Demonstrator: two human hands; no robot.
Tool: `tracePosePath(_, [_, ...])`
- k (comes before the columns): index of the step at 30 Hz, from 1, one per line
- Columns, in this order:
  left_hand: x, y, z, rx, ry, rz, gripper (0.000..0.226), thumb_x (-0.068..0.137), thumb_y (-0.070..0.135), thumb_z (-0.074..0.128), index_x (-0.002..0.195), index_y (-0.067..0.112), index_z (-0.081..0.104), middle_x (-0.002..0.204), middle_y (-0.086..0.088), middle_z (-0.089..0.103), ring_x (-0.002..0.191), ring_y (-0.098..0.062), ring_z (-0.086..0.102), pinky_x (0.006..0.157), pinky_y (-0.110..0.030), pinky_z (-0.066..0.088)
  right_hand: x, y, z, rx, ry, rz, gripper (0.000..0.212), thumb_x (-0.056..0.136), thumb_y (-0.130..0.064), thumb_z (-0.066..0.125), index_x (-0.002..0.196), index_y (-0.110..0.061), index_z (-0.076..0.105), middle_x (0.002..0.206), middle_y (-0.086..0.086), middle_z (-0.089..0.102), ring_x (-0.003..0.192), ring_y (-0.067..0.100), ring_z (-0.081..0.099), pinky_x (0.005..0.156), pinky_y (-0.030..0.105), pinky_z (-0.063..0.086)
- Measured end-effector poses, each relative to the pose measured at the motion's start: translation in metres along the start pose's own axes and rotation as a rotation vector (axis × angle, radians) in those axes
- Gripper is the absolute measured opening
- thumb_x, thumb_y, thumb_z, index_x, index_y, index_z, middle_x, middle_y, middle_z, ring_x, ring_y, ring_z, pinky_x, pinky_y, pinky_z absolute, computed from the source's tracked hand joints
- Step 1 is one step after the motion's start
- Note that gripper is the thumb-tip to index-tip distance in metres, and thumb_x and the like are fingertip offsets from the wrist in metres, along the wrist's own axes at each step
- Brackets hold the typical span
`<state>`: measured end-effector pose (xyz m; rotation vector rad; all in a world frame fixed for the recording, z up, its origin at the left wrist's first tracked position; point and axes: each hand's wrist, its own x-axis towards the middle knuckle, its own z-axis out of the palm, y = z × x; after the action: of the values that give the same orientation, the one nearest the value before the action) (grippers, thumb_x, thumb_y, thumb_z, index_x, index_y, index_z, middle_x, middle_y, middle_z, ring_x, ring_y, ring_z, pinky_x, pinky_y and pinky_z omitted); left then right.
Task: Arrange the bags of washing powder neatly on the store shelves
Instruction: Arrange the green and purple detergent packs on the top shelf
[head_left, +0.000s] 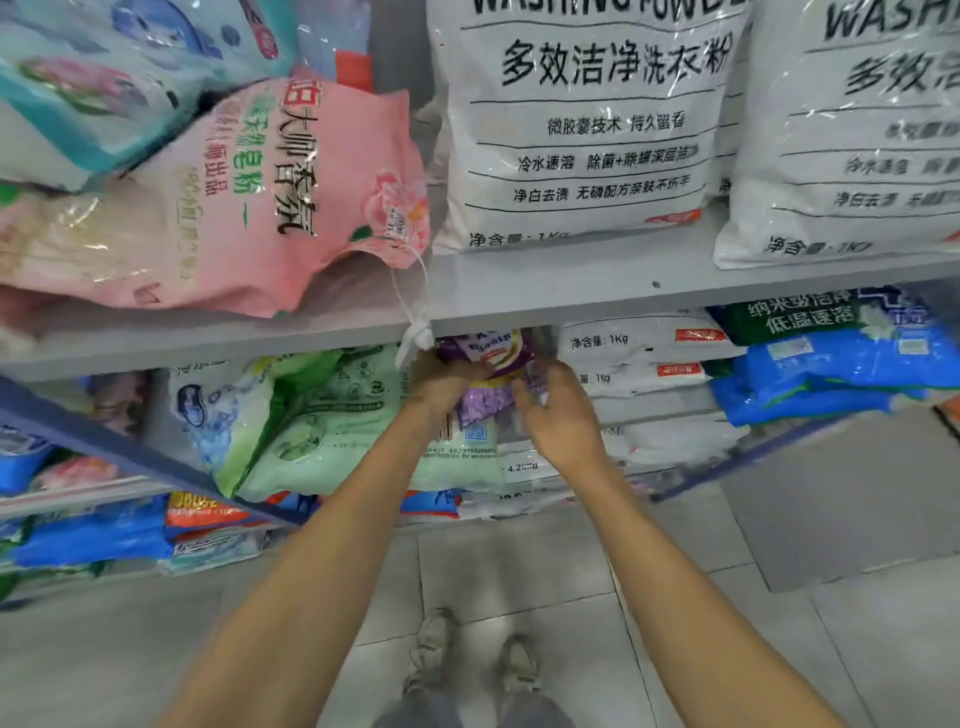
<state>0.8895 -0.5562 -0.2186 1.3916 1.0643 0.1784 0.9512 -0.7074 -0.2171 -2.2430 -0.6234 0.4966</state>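
Both my hands reach under the upper shelf board (545, 296) and grip a small purple bag of washing powder (488, 364). My left hand (441, 384) holds its left side and my right hand (561, 415) holds its right side. The purple bag sits on top of a pale green bag (322, 426) on the lower shelf, its upper part hidden under the shelf board. A pink bag (249, 208) lies tilted on the upper shelf at the left. Two large white bags (587, 124) (857, 140) stand upright to its right.
White 1 kg bags (639, 353) lie stacked right of my hands, with blue bags (831, 374) and a dark green bag (789, 314) further right. More blue and orange bags (156, 525) fill the bottom left shelf. A white tag (415, 338) hangs from the shelf edge. Grey floor tiles (519, 561) lie below.
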Motion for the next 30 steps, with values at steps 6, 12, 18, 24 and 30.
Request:
tracePosePath(6, [-0.032, -0.036, -0.007, -0.431, 0.012, -0.074, 0.033, 0.078, -0.012, 0.066, 0.102, 0.011, 0.072, 0.088, -0.001, 0.08, 0.081, -0.019, 0.075, 0.065, -0.026, 0.057, 0.026, -0.001, 0.018, 0.12, -0.155, 0.049, 0.04, 0.099, -0.048, 0.059, 0.129, -0.021, 0.058, 0.119, 0.004, 0.072, 0.108, 0.025, 0.068, 0.098, 0.041, 0.055])
tracePosePath(12, [-0.074, -0.041, -0.025, -0.66, -0.075, -0.102, 0.028, 0.095, 0.012, 0.061, 0.12, 0.004, 0.068, 0.113, -0.017, 0.075, 0.099, -0.03, 0.075, 0.08, -0.038, 0.063, -0.003, 0.008, 0.004, 0.497, -0.33, 0.164, 0.048, 0.079, -0.048, 0.084, 0.116, -0.023, 0.069, 0.115, -0.004, 0.076, 0.105, 0.013, 0.071, 0.097, 0.035, 0.056])
tracePosePath(18, [-0.14, -0.045, -0.042, -0.654, -0.021, -0.046, 0.047, 0.098, 0.045, 0.054, 0.126, 0.009, 0.067, 0.118, -0.018, 0.074, 0.11, -0.034, 0.071, 0.096, -0.049, 0.057, -0.051, -0.011, -0.022, 0.68, -0.56, 0.081, 0.037, 0.083, -0.025, 0.082, 0.116, -0.023, 0.065, 0.099, -0.008, 0.08, 0.094, 0.01, 0.076, 0.074, 0.018, 0.058])
tracePosePath(24, [-0.202, -0.044, -0.063, -0.609, 0.157, 0.131, 0.038, 0.1, 0.044, 0.053, 0.12, 0.016, 0.068, 0.111, -0.01, 0.077, 0.103, -0.027, 0.074, 0.087, -0.041, 0.061, -0.093, -0.046, -0.025, 0.735, -0.604, 0.025, 0.02, 0.095, -0.036, 0.065, 0.113, -0.029, 0.068, 0.107, -0.003, 0.079, 0.097, 0.014, 0.076, 0.074, 0.019, 0.059])
tracePosePath(30, [-0.245, -0.047, -0.103, -0.612, 0.333, 0.199, 0.03, 0.101, 0.04, 0.055, 0.116, 0.018, 0.07, 0.105, -0.007, 0.079, 0.098, -0.026, 0.076, 0.086, -0.041, 0.061, -0.135, -0.092, -0.009, 0.756, -0.66, -0.037, 0.023, 0.1, -0.028, 0.062, 0.113, -0.013, 0.073, 0.099, 0.001, 0.08, 0.091, 0.016, 0.078, 0.078, 0.026, 0.063])
